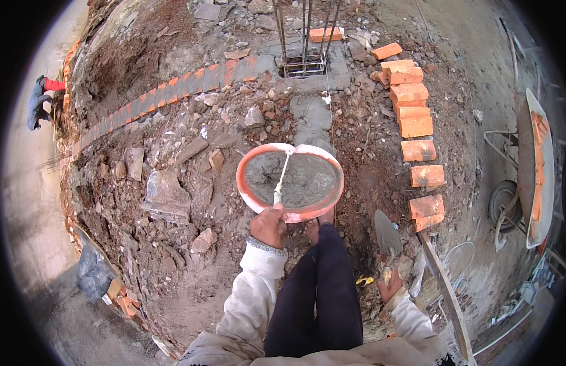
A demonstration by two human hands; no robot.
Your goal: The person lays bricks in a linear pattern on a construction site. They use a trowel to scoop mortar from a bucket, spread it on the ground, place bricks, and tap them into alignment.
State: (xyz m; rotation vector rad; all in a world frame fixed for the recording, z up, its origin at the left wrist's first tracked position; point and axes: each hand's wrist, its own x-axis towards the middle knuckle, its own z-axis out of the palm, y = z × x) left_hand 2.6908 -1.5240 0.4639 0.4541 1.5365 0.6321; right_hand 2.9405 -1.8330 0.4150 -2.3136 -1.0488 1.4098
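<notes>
My left hand (268,224) grips the rim of the round orange basin of wet grey mortar (290,182) on the dirt before my feet; my right hand (390,282) grips a mortar-smeared steel trowel (387,234). The row of orange bricks (417,128) lies loose, unlaid

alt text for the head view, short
Seen from above, a person's left hand grips the rim of an orange pan of wet mortar, and the right hand holds a trowel. Bricks line the rubble to the right.
</notes>
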